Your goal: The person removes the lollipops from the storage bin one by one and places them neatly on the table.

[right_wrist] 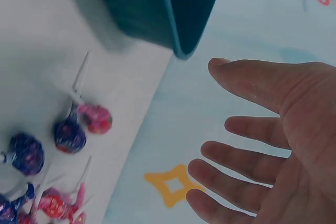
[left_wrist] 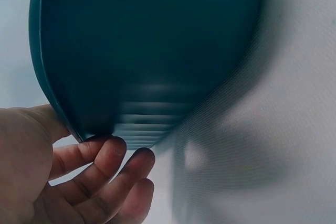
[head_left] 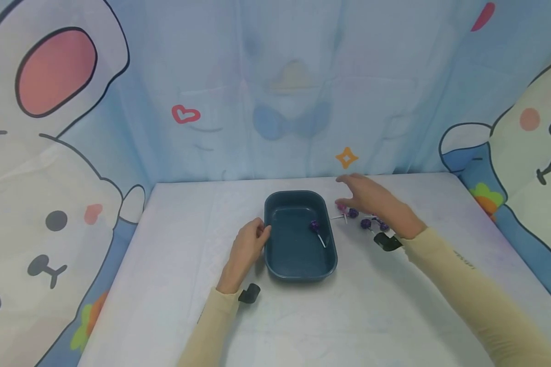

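A dark teal plastic basin (head_left: pixel 298 272) stands on the table, with one purple-wrapped lollipop (head_left: pixel 314 226) lying inside it. My left hand (head_left: pixel 247 248) pinches the basin's left rim, the thumb over the edge and the fingers (left_wrist: pixel 139 163) against the outer wall. To the right of the basin, my right hand (head_left: pixel 372 196) hovers above a loose group of lollipops, its fingers spread and holding nothing. In the right wrist view, a pink lollipop (right_wrist: pixel 98 118) lies beside a purple lollipop (right_wrist: pixel 69 135). Part of the group is hidden under the right hand in the head view.
More lollipops, among them a purple one (head_left: pixel 365 223), lie on the white tabletop (head_left: pixel 179 239) near the right wrist. A light blue printed curtain (head_left: pixel 211 137) hangs behind the table's far edge. Small dark devices (head_left: pixel 250 293) are strapped at both wrists.
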Demonstrator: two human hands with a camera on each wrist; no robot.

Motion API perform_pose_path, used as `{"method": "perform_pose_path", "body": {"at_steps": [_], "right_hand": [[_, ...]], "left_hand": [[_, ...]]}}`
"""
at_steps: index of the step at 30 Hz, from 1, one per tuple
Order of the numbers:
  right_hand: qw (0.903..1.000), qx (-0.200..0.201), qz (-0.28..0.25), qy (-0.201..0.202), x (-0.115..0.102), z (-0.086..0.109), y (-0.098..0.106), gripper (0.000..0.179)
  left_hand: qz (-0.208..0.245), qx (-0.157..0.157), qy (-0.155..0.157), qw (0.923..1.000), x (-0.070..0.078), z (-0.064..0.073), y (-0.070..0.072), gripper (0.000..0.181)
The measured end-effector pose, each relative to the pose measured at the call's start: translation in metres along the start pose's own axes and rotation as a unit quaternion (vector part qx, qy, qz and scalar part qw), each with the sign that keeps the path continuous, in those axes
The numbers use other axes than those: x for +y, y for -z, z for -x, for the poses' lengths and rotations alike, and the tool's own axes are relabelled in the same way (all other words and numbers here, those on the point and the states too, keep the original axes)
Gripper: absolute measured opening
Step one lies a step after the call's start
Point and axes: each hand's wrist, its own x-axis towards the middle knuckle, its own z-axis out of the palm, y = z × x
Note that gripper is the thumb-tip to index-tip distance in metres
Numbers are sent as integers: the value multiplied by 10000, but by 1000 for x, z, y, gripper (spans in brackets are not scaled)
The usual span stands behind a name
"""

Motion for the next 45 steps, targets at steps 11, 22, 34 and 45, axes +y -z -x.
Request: {"method": "perform_pose_path", "body": {"at_steps": [11, 22, 34, 45], "right_hand": [[9993, 63, 226, 292, -33, -3, -8, 63], [9887, 55, 1159, 949, -64, -12, -26, 44], [9633, -159, 2203, 1522, -81, -13, -54, 25], [9552, -323, 2671, 1230, -91, -12, -72, 11]], "left_hand": [[-57, -2, 19, 10000, -1, -1, -1, 24], [-14, -30, 42, 10000, -1, -1, -1, 23], [-30, -33, 108, 9999, 0, 0, 0, 23], [-17, -41, 117, 9999, 0, 0, -1, 23]]}}
